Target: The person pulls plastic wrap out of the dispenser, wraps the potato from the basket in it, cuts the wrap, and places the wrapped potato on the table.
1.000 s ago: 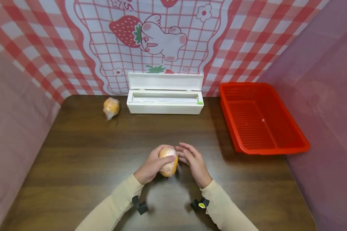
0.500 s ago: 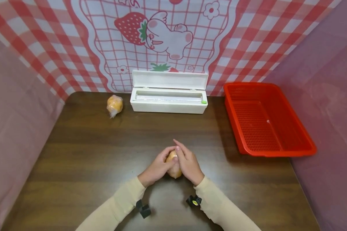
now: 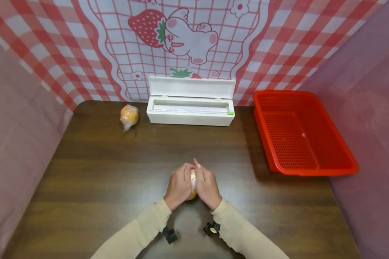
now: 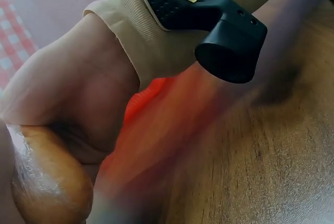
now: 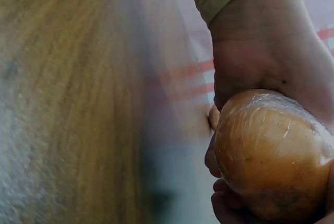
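Observation:
Near the middle of the table, my two hands cup a film-wrapped orange between their palms. The left hand holds its left side, fingers bent over the far end. From the right, the right hand covers the other side, and the fingertips of both hands meet above it. Only a narrow strip of the fruit shows from above. In the right wrist view the orange looks round and glossy under clear, wrinkled film. The left wrist view shows part of it low at the left.
A second wrapped orange lies at the table's back left. Beside it, at the back, stands a white cling film box with its lid up and a roll inside. The red plastic basket sits at the right.
The right hand has come in from the right and closed against the orange. The left hand has turned over it, so less of the fruit shows from above.

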{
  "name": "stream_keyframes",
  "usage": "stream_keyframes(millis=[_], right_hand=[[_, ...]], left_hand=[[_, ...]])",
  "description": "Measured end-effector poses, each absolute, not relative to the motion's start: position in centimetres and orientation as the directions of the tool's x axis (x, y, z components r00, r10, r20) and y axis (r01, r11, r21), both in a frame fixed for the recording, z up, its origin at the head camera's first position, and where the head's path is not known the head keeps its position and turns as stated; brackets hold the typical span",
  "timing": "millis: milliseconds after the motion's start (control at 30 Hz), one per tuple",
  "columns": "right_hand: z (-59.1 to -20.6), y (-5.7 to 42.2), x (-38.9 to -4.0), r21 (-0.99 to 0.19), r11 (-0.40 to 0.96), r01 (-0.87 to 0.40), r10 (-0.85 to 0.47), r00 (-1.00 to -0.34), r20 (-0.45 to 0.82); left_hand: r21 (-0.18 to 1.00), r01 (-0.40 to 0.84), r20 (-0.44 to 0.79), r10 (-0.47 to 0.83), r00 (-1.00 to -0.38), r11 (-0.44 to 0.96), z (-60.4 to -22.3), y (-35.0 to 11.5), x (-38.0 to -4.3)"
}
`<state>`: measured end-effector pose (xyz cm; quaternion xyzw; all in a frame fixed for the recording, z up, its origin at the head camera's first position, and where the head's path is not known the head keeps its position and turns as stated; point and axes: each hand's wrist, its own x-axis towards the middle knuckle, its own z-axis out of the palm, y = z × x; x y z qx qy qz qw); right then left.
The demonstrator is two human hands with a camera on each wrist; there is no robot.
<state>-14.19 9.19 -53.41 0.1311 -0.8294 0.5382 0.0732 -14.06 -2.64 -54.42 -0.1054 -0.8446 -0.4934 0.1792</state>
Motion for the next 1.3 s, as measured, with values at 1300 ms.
stream_keyframes(millis=[1300], right_hand=[[-54.0, 13.0, -16.1, -0.969, -0.006, 0.246, -0.075, -0.967, -0.245]], left_hand=[[0.679, -0.26, -0.004, -0.35, -0.937, 0.687, -51.8, -30.1, -24.7]])
